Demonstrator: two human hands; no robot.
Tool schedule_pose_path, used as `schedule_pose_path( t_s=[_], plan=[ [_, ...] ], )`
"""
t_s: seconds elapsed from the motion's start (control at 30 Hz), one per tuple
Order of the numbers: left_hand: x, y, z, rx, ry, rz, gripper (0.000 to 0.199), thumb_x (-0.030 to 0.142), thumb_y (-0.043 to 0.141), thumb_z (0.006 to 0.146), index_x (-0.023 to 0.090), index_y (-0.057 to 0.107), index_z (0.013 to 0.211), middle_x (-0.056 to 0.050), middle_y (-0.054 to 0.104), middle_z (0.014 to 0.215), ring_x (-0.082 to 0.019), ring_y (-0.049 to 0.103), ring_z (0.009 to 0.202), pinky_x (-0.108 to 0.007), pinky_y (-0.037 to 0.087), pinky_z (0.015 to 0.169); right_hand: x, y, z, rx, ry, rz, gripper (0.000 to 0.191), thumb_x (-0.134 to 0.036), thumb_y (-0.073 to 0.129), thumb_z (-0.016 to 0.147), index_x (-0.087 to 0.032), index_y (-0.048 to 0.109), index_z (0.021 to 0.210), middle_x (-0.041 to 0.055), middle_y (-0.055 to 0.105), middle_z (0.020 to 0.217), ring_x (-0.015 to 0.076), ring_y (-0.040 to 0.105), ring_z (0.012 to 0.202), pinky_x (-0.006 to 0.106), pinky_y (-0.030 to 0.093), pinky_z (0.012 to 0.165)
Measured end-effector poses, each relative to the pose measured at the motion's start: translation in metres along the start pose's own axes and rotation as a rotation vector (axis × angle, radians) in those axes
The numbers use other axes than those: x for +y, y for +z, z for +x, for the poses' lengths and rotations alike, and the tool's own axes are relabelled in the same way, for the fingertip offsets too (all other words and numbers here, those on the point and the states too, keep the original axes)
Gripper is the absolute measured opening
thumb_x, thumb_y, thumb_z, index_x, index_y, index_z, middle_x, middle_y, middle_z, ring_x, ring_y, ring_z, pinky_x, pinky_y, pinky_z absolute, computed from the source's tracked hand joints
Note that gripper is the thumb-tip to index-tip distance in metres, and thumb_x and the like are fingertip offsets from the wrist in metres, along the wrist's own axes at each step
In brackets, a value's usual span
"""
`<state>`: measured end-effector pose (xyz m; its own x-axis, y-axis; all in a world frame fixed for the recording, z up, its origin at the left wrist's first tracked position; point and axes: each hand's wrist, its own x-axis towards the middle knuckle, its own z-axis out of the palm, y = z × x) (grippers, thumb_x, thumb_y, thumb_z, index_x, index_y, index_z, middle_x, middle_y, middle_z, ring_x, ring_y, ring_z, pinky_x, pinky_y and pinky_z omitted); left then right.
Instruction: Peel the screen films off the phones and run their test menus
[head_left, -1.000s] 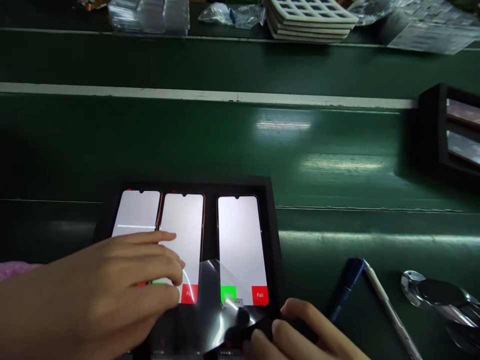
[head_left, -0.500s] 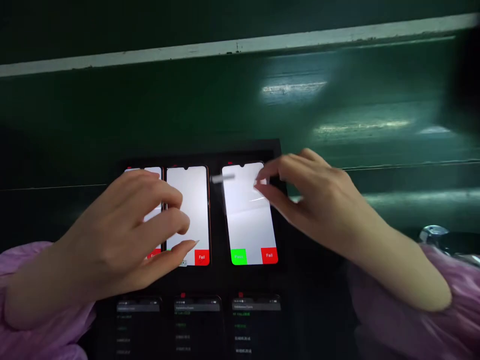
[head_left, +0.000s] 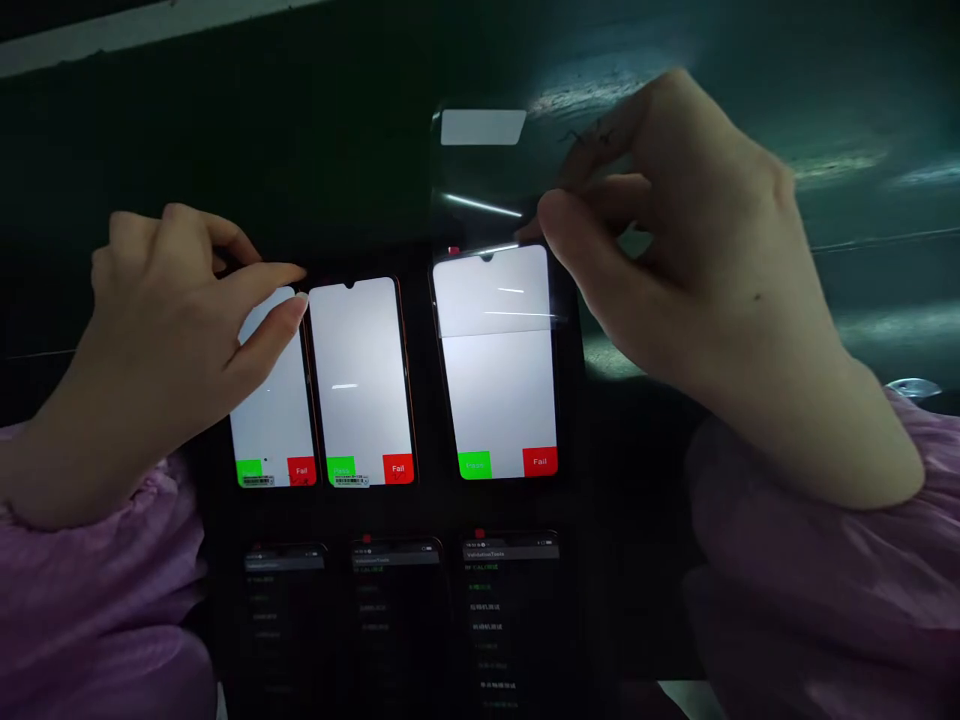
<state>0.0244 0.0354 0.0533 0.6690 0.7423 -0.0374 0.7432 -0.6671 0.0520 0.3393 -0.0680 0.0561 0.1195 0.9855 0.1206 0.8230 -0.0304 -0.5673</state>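
Note:
My right hand point(head_left: 660, 230) pinches the right edge of a clear film point(head_left: 480, 180) that bears a pale rectangular label. The film's lower part overlaps the top of the right phone point(head_left: 499, 390), whose lit white screen shows green Pass and red Fail boxes. My left hand point(head_left: 202, 310) is over the upper part of the left phone point(head_left: 274, 420), thumb and forefinger apart, near the top left corner of the middle phone point(head_left: 364, 380). Nothing shows between its fingers. Small barcode stickers lie at the bottom of the left and middle phones.
Below are three more phones with dark menu screens, the left one point(head_left: 285, 600), the middle one point(head_left: 394, 610) and the right one point(head_left: 510, 600). Behind them stretches a glossy green surface point(head_left: 300, 130). A shiny round object point(head_left: 913, 387) stands at the far right.
My right hand has risen, and the clear film now extends above the right phone. My left hand has moved left and up, off the middle phone. The view has shifted.

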Motion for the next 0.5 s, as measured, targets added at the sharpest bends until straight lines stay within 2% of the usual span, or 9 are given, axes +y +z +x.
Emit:
schedule_pose_path(
  t_s=[0.17,0.27,0.33,0.4,0.43,0.5],
  plan=[
    [0.003,0.004,0.007,0.032,0.045,-0.017,0.047,0.057,0.045,0.105,0.028,0.076,0.123,-0.006,0.059,0.129,-0.035,0.054,0.124,-0.071,0.033,0.118,-0.001,0.004,0.002,0.010,0.004,-0.021,0.011,-0.024,0.054,0.104,-0.022,0.056,0.114,0.0029,0.072,0.087,0.0253,0.073,0.098,0.043,0.053,0.093],
    [0.013,0.003,0.014,0.096,0.019,-0.067,0.035,0.050,0.054,0.105,0.028,0.080,0.110,-0.004,0.064,0.121,-0.030,0.057,0.121,-0.064,0.040,0.117,0.003,0.007,0.003,-0.010,0.029,-0.085,0.008,-0.025,0.057,0.103,-0.023,0.059,0.111,0.0051,0.075,0.096,0.0266,0.071,0.099,0.045,0.051,0.093],
    [0.020,-0.002,0.016,0.140,0.020,-0.110,0.030,0.047,0.058,0.104,0.028,0.080,0.099,-0.002,0.068,0.114,-0.028,0.058,0.121,-0.058,0.045,0.115,0.009,0.007,0.000,0.016,-0.008,-0.123,0.007,-0.028,0.058,0.104,-0.023,0.061,0.108,0.0053,0.074,0.101,0.0262,0.068,0.099,0.045,0.051,0.091],
    [0.026,-0.014,0.013,0.123,0.062,-0.209,0.025,0.044,0.061,0.102,0.029,0.079,0.093,0.002,0.074,0.108,-0.025,0.063,0.116,-0.049,0.053,0.107,0.015,0.004,-0.009,0.011,-0.167,-0.109,0.013,-0.034,0.055,0.106,-0.025,0.064,0.108,0.0032,0.074,0.100,0.0233,0.067,0.093,0.043,0.050,0.088],
    [0.028,-0.022,0.008,0.063,0.113,-0.282,0.022,0.042,0.061,0.101,0.030,0.078,0.092,0.003,0.076,0.104,-0.023,0.068,0.109,-0.044,0.057,0.100,0.017,0.002,-0.015,-0.040,-0.290,-0.073,0.018,-0.038,0.052,0.108,-0.026,0.066,0.108,0.0014,0.073,0.098,0.0212,0.067,0.088,0.042,0.051,0.085],
    [0.032,-0.040,-0.007,-0.134,0.241,-0.397,0.021,0.037,0.060,0.100,0.032,0.078,0.089,0.007,0.078,0.092,-0.017,0.073,0.089,-0.032,0.062,0.084,0.017,-0.002,-0.032,-0.170,-0.501,0.021,0.031,-0.053,0.049,0.108,-0.032,0.071,0.106,-0.0025,0.074,0.091,0.0177,0.068,0.078,0.038,0.050,0.076]
  ],
)
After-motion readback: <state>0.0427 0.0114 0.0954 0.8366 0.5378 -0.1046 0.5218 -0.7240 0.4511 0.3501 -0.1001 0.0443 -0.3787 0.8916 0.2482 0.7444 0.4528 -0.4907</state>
